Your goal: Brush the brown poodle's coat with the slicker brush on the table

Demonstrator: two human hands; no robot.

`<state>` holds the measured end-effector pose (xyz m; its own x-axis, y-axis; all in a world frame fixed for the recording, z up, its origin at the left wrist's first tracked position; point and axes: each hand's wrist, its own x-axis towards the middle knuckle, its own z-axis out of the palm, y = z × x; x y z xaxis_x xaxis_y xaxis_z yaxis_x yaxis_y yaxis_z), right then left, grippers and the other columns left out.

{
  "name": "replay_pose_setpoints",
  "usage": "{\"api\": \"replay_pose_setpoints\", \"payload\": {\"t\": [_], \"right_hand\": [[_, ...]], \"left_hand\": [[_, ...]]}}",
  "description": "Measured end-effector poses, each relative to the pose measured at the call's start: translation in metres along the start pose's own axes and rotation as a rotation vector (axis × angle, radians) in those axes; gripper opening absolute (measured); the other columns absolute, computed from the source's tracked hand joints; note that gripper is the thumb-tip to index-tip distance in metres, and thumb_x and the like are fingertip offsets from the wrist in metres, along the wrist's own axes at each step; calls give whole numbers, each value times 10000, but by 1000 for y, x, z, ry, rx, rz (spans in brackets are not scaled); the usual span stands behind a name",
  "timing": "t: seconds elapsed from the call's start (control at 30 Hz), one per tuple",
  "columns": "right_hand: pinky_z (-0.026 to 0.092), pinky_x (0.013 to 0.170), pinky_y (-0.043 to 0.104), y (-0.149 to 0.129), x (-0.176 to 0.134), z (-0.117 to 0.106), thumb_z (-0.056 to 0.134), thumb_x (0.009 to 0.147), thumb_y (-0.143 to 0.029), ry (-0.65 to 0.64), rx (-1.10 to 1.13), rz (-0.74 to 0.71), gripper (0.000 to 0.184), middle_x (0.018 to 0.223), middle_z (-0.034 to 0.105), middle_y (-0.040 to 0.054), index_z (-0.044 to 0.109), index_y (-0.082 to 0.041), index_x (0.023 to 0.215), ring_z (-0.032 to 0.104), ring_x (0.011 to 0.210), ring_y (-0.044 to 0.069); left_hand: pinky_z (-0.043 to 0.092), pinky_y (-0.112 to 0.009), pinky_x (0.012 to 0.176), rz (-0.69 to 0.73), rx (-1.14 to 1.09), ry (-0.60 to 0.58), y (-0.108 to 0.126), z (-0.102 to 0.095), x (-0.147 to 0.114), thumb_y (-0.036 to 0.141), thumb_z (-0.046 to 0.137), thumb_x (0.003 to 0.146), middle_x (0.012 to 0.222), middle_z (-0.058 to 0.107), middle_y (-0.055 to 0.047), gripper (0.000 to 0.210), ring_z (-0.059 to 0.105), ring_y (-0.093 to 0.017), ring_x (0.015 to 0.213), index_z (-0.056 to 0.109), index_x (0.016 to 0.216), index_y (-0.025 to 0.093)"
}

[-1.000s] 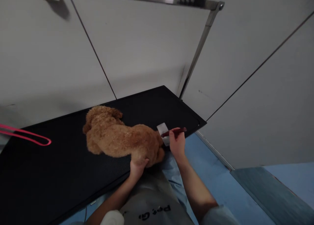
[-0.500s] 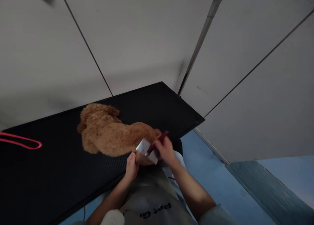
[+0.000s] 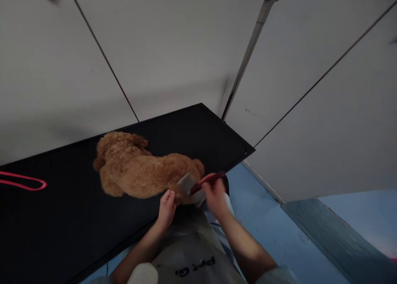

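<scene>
A curly brown dog [image 3: 139,172] is on a black table, its head toward the far left and its rear near me. My right hand [image 3: 216,197] is closed round the red handle of a slicker brush [image 3: 196,187]. The brush's pale, flat head is over the dog's hindquarters, slightly blurred. Beside it, my left hand [image 3: 167,206] is closed in a pinch at the dog's hind leg, just left of the brush. The dog's lower legs are mostly hidden.
The black table [image 3: 71,222] stands along a grey panelled wall [image 3: 173,60]. On its left lies a pink loop [image 3: 40,185]. A metal post [image 3: 245,65] rises at the far right corner. Blue floor [image 3: 248,201] shows on the right. I wear a grey apron [image 3: 189,247].
The brush has tilted, its handle now lying flatter and farther right, with my right hand shifted slightly right. My left hand stays at the dog's leg. The whole view has drifted a little.
</scene>
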<state>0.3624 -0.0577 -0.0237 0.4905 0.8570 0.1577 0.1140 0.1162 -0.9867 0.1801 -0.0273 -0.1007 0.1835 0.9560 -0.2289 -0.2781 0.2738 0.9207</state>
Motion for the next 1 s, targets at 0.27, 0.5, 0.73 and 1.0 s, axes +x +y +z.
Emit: {"api": "replay_pose_setpoints", "payload": {"t": [0.27,0.5,0.73,1.0], "right_hand": [[512,751,330,1,13,1,553,793,-305,141,-109,4,205,849,635,34,511,-199,964,625,777,176],[520,732,349,-1,28,9,540,794,-298,90,-139,76,242,836,643,37,535,-189,1010,631,775,195],[514,759,359,-1,41,1,574,771,-288,34,-207,28,227,862,646,45,561,-191,976,632,795,202],[507,738,336,2,44,3,572,773,-278,-113,-255,37,181,838,652,29,571,-199,936,627,780,192]], "left_hand": [[511,-264,600,-98,-120,-36,2,3,3,514,667,702,806,681,-38,408,631,-157,678,618,910,168],[540,-361,746,-105,30,27,-8,-4,17,675,619,651,917,720,-127,617,671,-267,880,669,910,117],[508,-421,892,49,318,-48,-5,-8,18,437,730,621,899,742,-90,392,680,-271,890,715,871,135],[520,-457,879,89,299,-34,-16,-24,16,360,758,587,892,746,-78,368,694,-278,865,707,893,161]]}}
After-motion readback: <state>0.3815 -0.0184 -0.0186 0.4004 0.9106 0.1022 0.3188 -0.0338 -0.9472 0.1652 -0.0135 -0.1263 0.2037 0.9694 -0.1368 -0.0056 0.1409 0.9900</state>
